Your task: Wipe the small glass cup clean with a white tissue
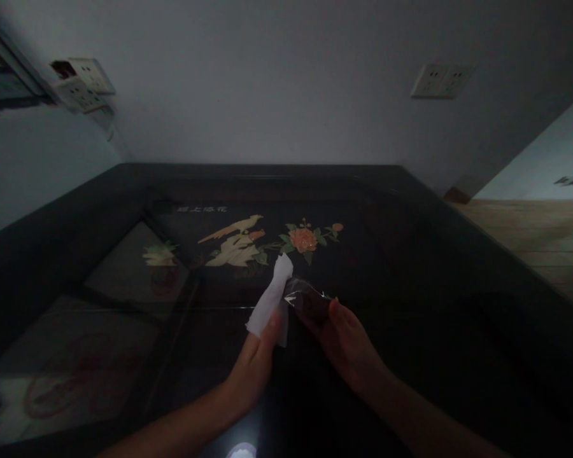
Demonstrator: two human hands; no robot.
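Observation:
In the head view, my left hand (252, 369) is closed on a white tissue (273, 298), which sticks up beyond the fingers. My right hand (351, 348) grips a see-through, shiny object (309, 299) by its near right end. Bright glints show on its edge, but its kind is hard to make out in the dim light. The tissue's right side meets the left end of this object; whether they press together I cannot tell. Both hands are above a dark glossy tabletop (410, 280).
A bird-and-flower picture (239, 248) decorates the tabletop, with a pink flower (303, 240) at its right. Reflections cover the table's left part. A pale wall (267, 83) rises behind, bearing sockets (442, 81) at right and more sockets (83, 86) at left. Wooden floor (544, 226) shows at right.

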